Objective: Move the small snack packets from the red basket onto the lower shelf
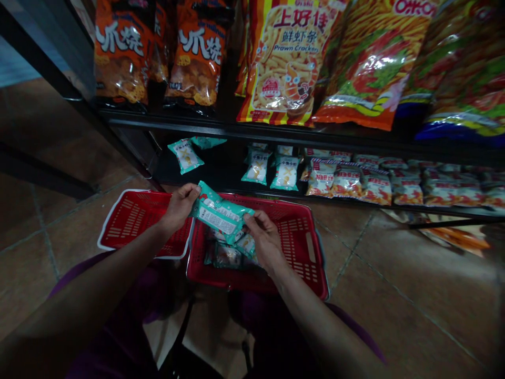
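A teal snack bag (221, 215) is stretched between my two hands, its printed label side facing up. My left hand (181, 204) pinches the bag's upper left end. At the lower right end, my right hand (263, 231) grips the other edge. Below the bag stands a red shopping basket (298, 245) with several similar small bags (228, 256) inside. To its left is a second red basket (138, 223) with a white rim, partly hidden by my left forearm.
On the low black shelf (224, 176) lie a few teal bags (184, 156) and rows of orange-and-white snack bags (347, 184). Larger bags, such as prawn crackers (290, 63), fill the shelf above, whose edge (197, 126) overhangs. Tiled floor (386, 295) extends to the right.
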`<state>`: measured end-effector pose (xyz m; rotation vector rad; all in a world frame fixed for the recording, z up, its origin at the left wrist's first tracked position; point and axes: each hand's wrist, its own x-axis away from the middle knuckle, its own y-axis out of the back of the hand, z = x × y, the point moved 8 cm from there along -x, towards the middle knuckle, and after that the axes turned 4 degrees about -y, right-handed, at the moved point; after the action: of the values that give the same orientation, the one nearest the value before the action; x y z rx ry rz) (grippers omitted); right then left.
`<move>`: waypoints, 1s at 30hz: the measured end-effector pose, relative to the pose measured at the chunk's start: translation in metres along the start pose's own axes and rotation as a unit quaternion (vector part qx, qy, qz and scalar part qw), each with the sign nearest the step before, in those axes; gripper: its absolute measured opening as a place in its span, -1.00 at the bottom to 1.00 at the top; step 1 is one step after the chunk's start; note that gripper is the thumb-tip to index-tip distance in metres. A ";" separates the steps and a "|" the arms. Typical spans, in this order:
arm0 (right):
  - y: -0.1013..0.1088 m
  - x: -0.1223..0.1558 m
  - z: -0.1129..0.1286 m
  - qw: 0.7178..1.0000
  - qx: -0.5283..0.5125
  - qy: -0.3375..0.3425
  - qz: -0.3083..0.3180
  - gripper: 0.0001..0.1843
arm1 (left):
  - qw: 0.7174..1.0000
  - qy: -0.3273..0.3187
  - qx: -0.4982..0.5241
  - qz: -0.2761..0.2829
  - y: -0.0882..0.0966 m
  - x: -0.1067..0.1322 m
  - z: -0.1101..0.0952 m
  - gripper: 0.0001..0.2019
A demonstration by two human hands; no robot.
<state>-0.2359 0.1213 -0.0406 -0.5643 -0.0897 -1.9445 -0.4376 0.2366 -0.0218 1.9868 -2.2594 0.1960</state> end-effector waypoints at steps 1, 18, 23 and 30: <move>0.001 -0.001 0.000 1.000 0.009 0.002 -0.003 -0.62 | 1.000 0.003 0.004 0.005 -0.001 0.000 0.001 -0.77; -0.001 0.005 0.025 0.992 0.099 0.077 0.018 -0.54 | 0.995 0.085 0.038 0.027 -0.005 0.002 0.017 -0.82; 0.000 0.005 0.026 0.979 0.180 0.096 0.031 -0.68 | 0.993 0.090 0.063 0.036 -0.006 0.002 0.010 -0.83; -0.005 0.016 0.037 0.938 0.286 0.191 0.046 -0.74 | 0.993 0.088 0.064 0.055 -0.008 0.004 0.007 -0.91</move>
<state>-0.2329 0.1222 0.0002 0.1937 -0.3612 -1.7864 -0.4302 0.2308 -0.0279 1.8201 -2.2957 0.5174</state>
